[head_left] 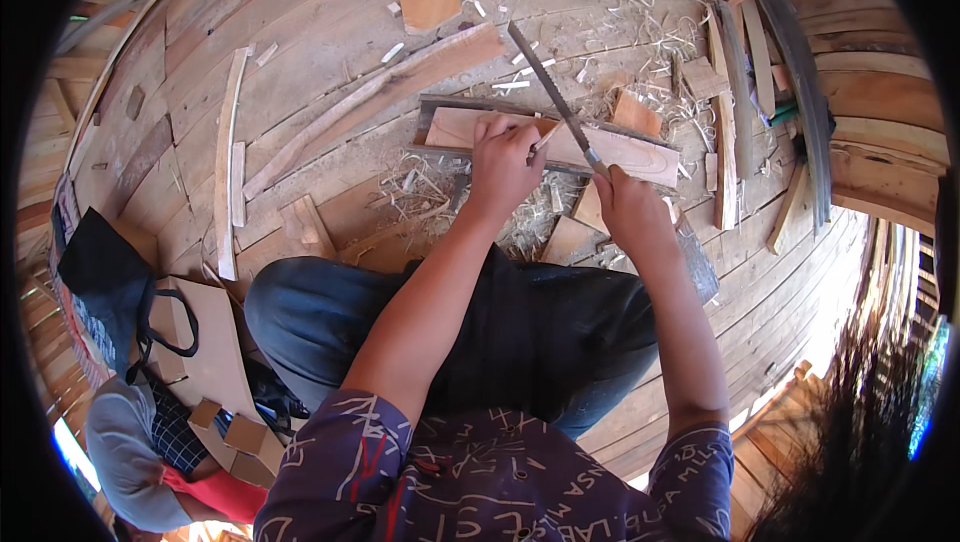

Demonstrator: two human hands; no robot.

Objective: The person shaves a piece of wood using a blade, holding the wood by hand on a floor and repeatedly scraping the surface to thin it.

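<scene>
My right hand (637,212) is wrapped round the handle of a narrow hand saw (548,82). Its long dark blade points away and to the left, and its edge looks toothed. Below the blade lies a pale planed board (632,154), resting on a darker wooden piece (428,114). My left hand (507,164) is closed over the board's left part, with a thin wooden strip (546,140) pinched between thumb and fingers. The strip touches or nearly touches the blade; which one, I cannot tell. The palm side of the left hand is hidden.
Shavings (520,222) and offcuts litter the plank floor around the board. A long rough strip (380,102) lies at the left, a square block (428,3) farther off. Timber (790,92) leans at the right. Another person (140,442) sits at lower left beside a cardboard box (210,342).
</scene>
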